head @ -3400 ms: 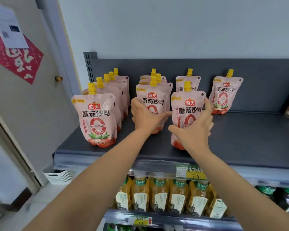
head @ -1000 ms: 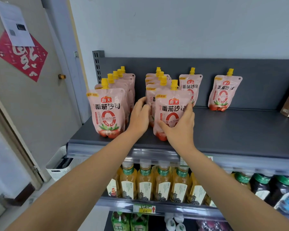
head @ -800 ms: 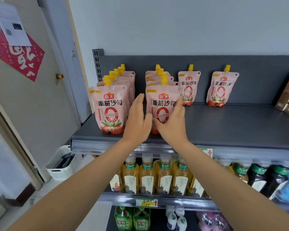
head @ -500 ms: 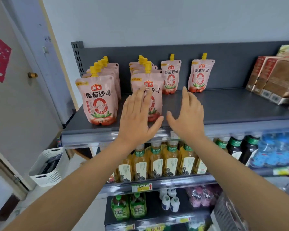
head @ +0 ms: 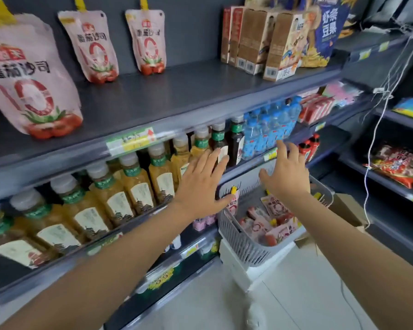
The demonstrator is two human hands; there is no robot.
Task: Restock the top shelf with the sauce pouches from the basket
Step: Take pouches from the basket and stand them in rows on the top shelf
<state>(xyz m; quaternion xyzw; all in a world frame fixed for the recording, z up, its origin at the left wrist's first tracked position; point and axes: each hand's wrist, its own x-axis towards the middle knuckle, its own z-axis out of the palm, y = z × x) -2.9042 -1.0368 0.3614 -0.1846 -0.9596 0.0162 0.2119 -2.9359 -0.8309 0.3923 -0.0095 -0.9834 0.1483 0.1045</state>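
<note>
Left hand [head: 200, 184] and right hand [head: 286, 177]: both flat, fingers spread, holding nothing, mid-frame. Grey basket [head: 239, 241] sits just below them in the frame, lower centre-right, with pink sauce pouches [head: 272, 227] lying loose inside. Top shelf [head: 177, 91], upper left: three shelved pouches [head: 31, 77] standing upright.

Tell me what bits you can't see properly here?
All in the head view:
- Pouches in the basket: the right hand and the basket wall hide some, so no count.
- Front pouch on the top shelf: cut off by the left edge, print blurred.
- Price tag: too blurred to read.
</note>
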